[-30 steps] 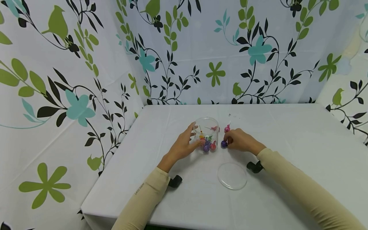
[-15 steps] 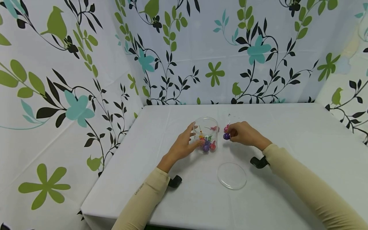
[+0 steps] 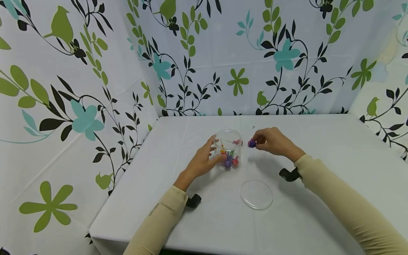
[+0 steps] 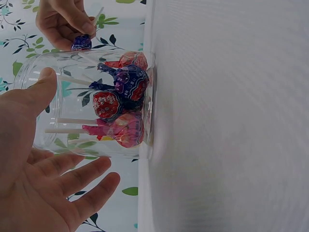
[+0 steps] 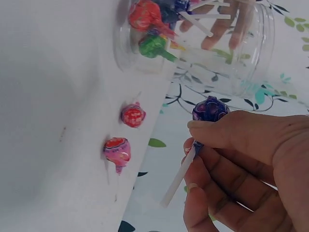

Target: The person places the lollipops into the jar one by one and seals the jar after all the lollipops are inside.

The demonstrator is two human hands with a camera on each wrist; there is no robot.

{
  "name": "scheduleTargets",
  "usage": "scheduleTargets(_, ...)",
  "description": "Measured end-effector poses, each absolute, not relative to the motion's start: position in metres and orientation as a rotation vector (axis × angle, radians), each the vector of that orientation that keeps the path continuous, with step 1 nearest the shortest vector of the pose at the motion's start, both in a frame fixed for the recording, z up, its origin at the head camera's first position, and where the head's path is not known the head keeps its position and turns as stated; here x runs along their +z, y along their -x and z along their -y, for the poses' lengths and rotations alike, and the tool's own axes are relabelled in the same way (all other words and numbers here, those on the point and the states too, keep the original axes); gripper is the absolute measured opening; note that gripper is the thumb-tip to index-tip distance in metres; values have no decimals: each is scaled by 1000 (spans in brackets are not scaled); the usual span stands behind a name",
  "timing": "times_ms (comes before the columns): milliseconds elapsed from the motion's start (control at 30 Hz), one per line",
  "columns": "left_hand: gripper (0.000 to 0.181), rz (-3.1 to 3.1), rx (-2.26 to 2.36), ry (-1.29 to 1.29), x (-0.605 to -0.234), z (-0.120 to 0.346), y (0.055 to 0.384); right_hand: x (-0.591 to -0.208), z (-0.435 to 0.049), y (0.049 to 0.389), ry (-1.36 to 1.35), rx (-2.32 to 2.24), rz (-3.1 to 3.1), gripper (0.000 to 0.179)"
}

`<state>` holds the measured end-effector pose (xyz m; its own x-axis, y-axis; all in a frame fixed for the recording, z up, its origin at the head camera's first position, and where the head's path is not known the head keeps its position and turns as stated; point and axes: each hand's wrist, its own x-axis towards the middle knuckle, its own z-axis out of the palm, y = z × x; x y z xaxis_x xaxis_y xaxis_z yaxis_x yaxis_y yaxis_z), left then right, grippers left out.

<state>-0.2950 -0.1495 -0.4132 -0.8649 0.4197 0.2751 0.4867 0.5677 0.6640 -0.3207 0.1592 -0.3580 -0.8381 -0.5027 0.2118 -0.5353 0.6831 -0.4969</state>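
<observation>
A clear jar (image 3: pixel 238 150) stands upright on the table, with several wrapped lollipops (image 4: pixel 130 84) inside, purple, red, pink and green among them. My left hand (image 3: pixel 204 159) holds the jar from its left side, thumb on the near wall and fingers spread round behind. Right of the jar, above the tabletop, my right hand (image 3: pixel 274 141) pinches a purple-wrapped lollipop (image 5: pixel 211 109) between thumb and fingers. Its white stick (image 5: pixel 177 181) points away from the jar in the right wrist view. That lollipop's head is level with the jar's upper part.
A round clear lid (image 3: pixel 256 194) lies flat on the white-covered table (image 3: pixel 302 219), nearer than the jar. Past the jar lie a red-pink lollipop (image 5: pixel 133 115) and a pink one (image 5: pixel 117 151). A patterned curtain (image 3: pixel 204 71) hangs behind the table.
My right hand has lifted the purple lollipop off the table and moved it up and away, above the tabletop. The left hand and the jar have stayed put.
</observation>
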Motion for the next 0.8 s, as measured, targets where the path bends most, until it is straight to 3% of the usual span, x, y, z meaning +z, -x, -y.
scheduleTargets(800,87,2728,-1184,760,-411,148,294,-300,-126,311,-982,822,2660,19)
